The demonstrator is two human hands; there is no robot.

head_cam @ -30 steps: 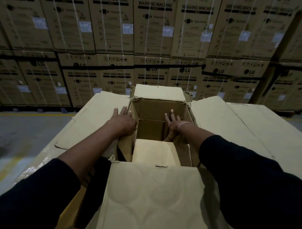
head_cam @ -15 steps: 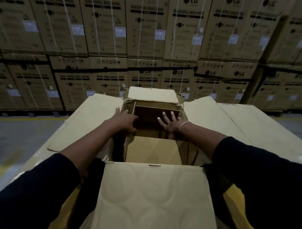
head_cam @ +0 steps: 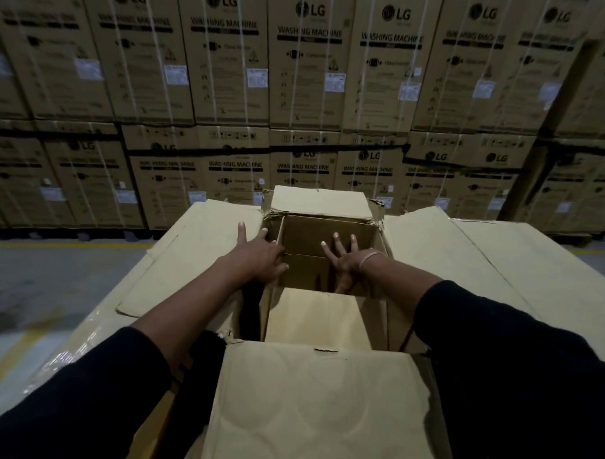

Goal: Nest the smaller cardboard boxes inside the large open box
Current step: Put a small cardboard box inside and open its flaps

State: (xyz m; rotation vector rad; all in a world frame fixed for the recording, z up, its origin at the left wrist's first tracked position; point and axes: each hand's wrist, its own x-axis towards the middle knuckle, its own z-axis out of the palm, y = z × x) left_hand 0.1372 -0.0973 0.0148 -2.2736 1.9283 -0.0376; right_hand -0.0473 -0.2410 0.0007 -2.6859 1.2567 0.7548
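Cartons (head_cam: pixel 309 67) marked "LG WASHING MACHINE"

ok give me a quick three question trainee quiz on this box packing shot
1. True or false: the right hand is spread open inside the smaller box.
2. Which hand wears the wristband? A left, B right
3. Fill in: the left hand rests on the smaller box's ____ wall.

Key: 1 true. 2 B. 3 left. The smaller box sits within the large open box, whose flaps are folded out, in front of stacked washing machine cartons.
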